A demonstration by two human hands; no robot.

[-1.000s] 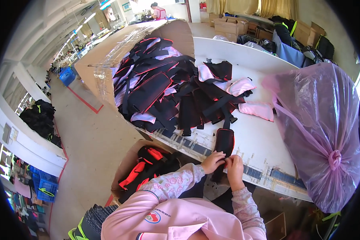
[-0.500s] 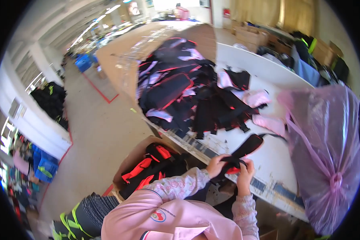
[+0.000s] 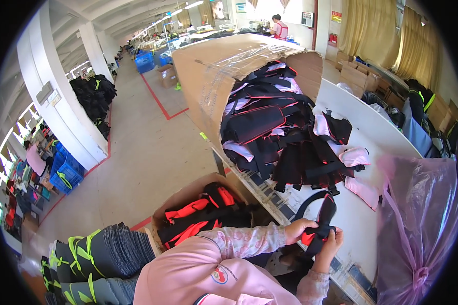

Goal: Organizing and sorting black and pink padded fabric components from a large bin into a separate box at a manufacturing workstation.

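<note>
Over the front edge of the white table, my left hand [image 3: 299,231] and my right hand [image 3: 331,246] are both closed on a black padded strap [image 3: 326,208] with red edging. The hands are close together, left and right of its folded lower part. A black webbing tail loops from the strap toward the table's edge, and a red patch shows beside my left fingers. Beyond the hands, a heap of similar black and red padded pieces [image 3: 254,124] spills from a cardboard box lying on its side [image 3: 203,76]. Several pink-backed pieces [image 3: 353,156] lie at its right.
A purple plastic bag [image 3: 417,218], tied, stands right of the table [image 3: 361,223]. At my left is an open carton [image 3: 160,208] of black and red pieces. Bundled dark sheets with yellow-green ties [image 3: 94,254] lie nearby. Blue crates [image 3: 66,170] stand by a white pillar [image 3: 61,96].
The view has swung, shifting the scene rightward and down in the picture. The padded strap is now more upright, its webbing looping to the left instead of trailing right. Both hands keep hold of it.
</note>
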